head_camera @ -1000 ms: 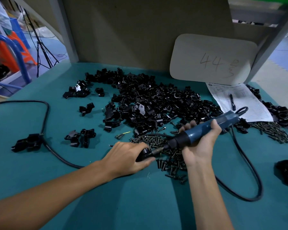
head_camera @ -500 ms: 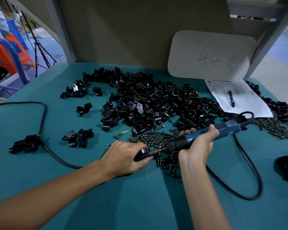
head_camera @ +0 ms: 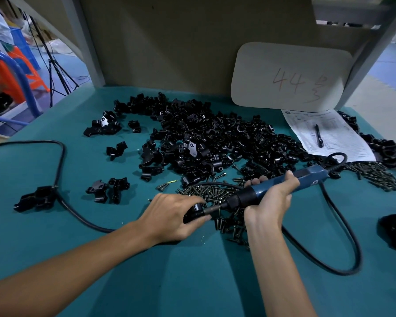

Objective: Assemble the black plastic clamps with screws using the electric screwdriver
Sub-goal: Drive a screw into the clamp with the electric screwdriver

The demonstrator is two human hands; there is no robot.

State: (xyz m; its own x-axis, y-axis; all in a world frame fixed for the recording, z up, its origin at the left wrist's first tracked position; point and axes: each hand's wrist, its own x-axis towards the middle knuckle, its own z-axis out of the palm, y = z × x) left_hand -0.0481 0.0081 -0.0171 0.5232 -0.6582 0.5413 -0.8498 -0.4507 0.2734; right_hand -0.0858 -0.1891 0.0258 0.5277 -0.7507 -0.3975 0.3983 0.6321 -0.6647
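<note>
Electric screwdriver (head_camera: 272,189) dropped flatter vs 1 s earlier. R hand (head_camera: 270,202) curled round its blue body. L hand (head_camera: 172,216) gripped black clamp (head_camera: 193,212) on teal tabletop (head_camera: 146,282), bit tip at clamp, beside screw pile (head_camera: 206,193).
</note>
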